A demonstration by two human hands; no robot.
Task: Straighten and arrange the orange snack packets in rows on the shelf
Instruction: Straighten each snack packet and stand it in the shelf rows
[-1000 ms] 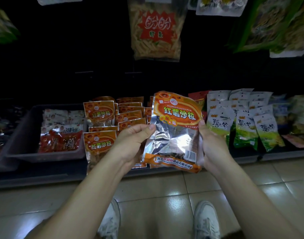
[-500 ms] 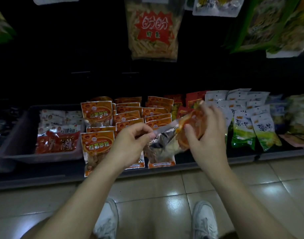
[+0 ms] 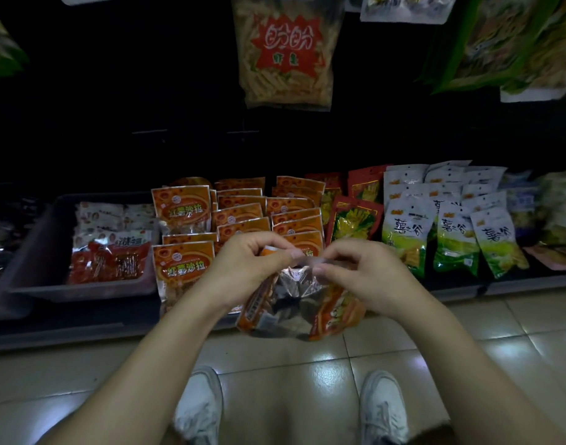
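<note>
Pinched by its top edge between thumb and curled fingers of left hand (image 3: 249, 268) and right hand (image 3: 362, 273): one packet (image 3: 291, 305), silver back toward the camera. Hanging in front of the shelf (image 3: 82, 327) edge, over the floor (image 3: 403, 351). Behind it, on the shelf, more orange packets (image 3: 240, 216) in overlapping rows.

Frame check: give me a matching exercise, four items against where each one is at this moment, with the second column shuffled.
Items
1. held orange packet
2. grey tray
3. white-and-green packets
4. big bag of yellow sticks

Places
A. hanging above the shelf
B. on the shelf, right of the orange rows
C. pinched at its top edge by the left hand and right hand
D. left of the orange rows, holding red packets

Pairs: 1-C, 2-D, 3-B, 4-A
</note>
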